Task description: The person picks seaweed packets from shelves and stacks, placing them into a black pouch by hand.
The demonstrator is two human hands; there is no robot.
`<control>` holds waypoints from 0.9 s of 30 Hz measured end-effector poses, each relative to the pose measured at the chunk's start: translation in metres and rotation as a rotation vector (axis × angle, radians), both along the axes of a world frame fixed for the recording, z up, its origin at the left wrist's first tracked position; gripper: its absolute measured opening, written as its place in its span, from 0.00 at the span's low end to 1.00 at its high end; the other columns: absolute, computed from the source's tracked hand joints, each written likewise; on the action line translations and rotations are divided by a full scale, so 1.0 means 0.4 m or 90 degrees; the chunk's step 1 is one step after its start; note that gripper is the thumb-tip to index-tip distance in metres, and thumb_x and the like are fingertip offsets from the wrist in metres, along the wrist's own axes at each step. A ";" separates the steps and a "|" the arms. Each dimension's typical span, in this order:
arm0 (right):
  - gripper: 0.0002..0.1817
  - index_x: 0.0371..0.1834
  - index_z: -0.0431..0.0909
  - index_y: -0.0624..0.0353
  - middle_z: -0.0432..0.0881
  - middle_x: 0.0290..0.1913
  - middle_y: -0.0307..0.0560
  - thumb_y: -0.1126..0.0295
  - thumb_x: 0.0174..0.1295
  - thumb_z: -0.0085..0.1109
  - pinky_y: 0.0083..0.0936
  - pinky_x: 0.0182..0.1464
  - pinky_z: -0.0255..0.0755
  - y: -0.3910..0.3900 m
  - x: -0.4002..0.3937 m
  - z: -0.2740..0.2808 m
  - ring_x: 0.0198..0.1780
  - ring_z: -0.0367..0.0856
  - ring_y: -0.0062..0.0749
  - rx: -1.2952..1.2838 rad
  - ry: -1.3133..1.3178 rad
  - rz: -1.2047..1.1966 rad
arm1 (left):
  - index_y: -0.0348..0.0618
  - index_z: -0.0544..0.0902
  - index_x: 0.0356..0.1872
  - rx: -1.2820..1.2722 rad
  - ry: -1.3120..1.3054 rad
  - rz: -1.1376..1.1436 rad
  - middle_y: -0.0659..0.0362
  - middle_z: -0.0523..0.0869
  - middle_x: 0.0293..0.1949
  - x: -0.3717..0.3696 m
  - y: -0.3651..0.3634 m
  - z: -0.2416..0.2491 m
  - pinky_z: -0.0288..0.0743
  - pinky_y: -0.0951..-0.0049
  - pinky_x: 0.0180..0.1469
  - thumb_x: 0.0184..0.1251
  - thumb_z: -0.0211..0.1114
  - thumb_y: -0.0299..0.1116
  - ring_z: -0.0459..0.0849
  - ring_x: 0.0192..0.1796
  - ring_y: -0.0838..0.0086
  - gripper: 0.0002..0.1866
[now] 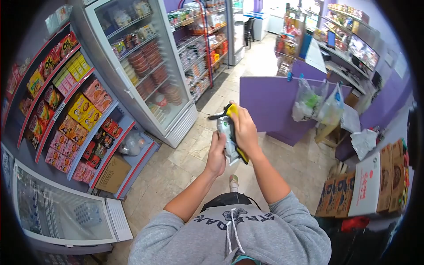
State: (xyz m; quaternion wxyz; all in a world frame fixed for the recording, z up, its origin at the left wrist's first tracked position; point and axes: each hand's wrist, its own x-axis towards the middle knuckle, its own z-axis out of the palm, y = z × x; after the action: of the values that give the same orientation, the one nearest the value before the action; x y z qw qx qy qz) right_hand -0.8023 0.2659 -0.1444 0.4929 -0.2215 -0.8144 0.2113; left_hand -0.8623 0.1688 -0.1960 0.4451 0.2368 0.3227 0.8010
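Both my hands are raised in front of my chest and hold one black and yellow hand-held tool [229, 127] with a grey body, perhaps a label or price gun. My left hand [217, 154] grips its lower part from the left. My right hand [244, 130] wraps over its top and right side, covering much of it. A black lever sticks out to the left at the tool's top. I wear a grey hooded sweatshirt.
Shelves of snack packets [73, 110] line the left wall beside a glass-door fridge [150, 66]. A chest freezer [66, 212] stands at lower left. A purple counter [269, 106] with hanging plastic bags [316, 104] is ahead. Cardboard boxes [371, 185] are stacked at right.
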 end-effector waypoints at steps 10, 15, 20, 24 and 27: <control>0.14 0.33 0.72 0.57 0.76 0.19 0.61 0.57 0.67 0.51 0.51 0.25 0.66 0.344 -0.402 -0.065 0.25 0.77 0.62 -0.126 -0.053 0.045 | 0.42 0.62 0.62 -0.085 0.110 0.168 0.59 0.74 0.52 -0.342 0.290 -0.007 0.68 0.74 0.55 0.65 0.61 0.27 0.74 0.53 0.76 0.26; 0.14 0.30 0.74 0.61 0.77 0.23 0.63 0.60 0.65 0.55 0.43 0.26 0.67 0.465 -0.615 -0.080 0.28 0.77 0.60 -0.189 -0.058 0.107 | 0.42 0.64 0.63 -0.128 0.047 0.153 0.59 0.76 0.53 -0.553 0.355 -0.016 0.70 0.74 0.53 0.59 0.59 0.21 0.76 0.53 0.75 0.29; 0.14 0.33 0.75 0.63 0.76 0.23 0.62 0.61 0.64 0.56 0.39 0.27 0.67 0.624 -0.817 -0.100 0.27 0.77 0.57 -0.235 0.017 0.158 | 0.37 0.64 0.64 -0.145 0.057 0.082 0.55 0.77 0.55 -0.776 0.456 -0.027 0.64 0.72 0.61 0.52 0.57 0.19 0.75 0.57 0.69 0.33; 0.14 0.37 0.76 0.64 0.78 0.24 0.61 0.61 0.65 0.55 0.35 0.28 0.68 0.768 -0.952 -0.098 0.26 0.77 0.53 -0.296 0.058 0.127 | 0.34 0.67 0.59 -0.130 0.160 0.096 0.54 0.77 0.54 -0.973 0.600 -0.051 0.66 0.71 0.61 0.51 0.60 0.15 0.75 0.57 0.70 0.29; 0.15 0.36 0.76 0.64 0.77 0.23 0.59 0.61 0.66 0.53 0.33 0.29 0.68 0.898 -1.055 -0.109 0.24 0.78 0.45 -0.284 0.055 0.066 | 0.32 0.68 0.57 -0.173 0.232 0.131 0.52 0.78 0.53 -1.138 0.731 -0.061 0.67 0.72 0.60 0.52 0.62 0.15 0.77 0.56 0.70 0.28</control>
State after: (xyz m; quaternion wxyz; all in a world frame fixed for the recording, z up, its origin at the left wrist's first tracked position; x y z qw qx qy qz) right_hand -1.2244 0.6250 -0.1879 0.4544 -0.2738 -0.7359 0.4206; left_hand -1.3174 0.4614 -0.2204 0.3232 0.2812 0.5248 0.7356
